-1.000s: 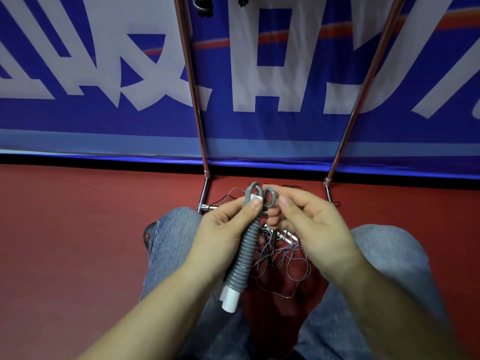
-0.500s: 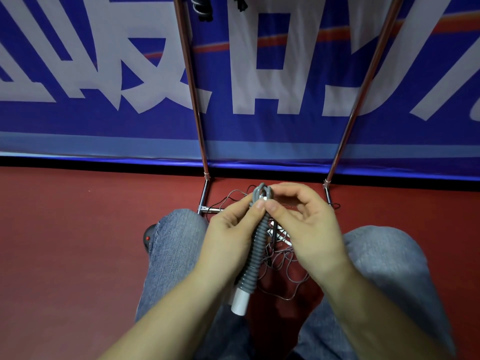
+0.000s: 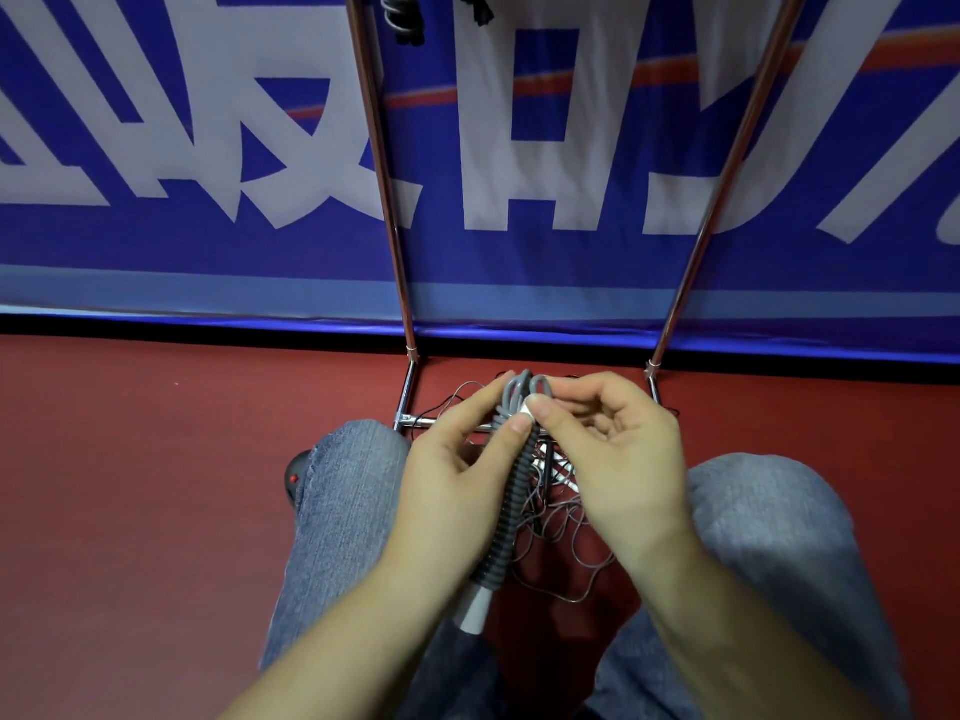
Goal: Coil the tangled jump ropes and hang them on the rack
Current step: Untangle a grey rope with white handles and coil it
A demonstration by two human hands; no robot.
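Note:
A grey jump rope is wound tightly round its white handle, whose end sticks out at the bottom. My left hand grips this bundle, thumb pressed near its top. My right hand pinches the grey loops at the top of the bundle with thumb and forefinger. Below my hands a tangle of thin dark ropes lies on the red floor between my knees. The metal rack stands just ahead, its two poles rising against the banner.
Two coiled dark ropes hang from the rack at the top edge. The rack's base bar lies on the floor by my left knee. A black shoe shows beside that knee. A blue banner covers the wall.
The two grey loops at the top, spread apart a second ago, are now pressed together. My right hand has shifted its pinch on them; the bundle stays in my left hand.

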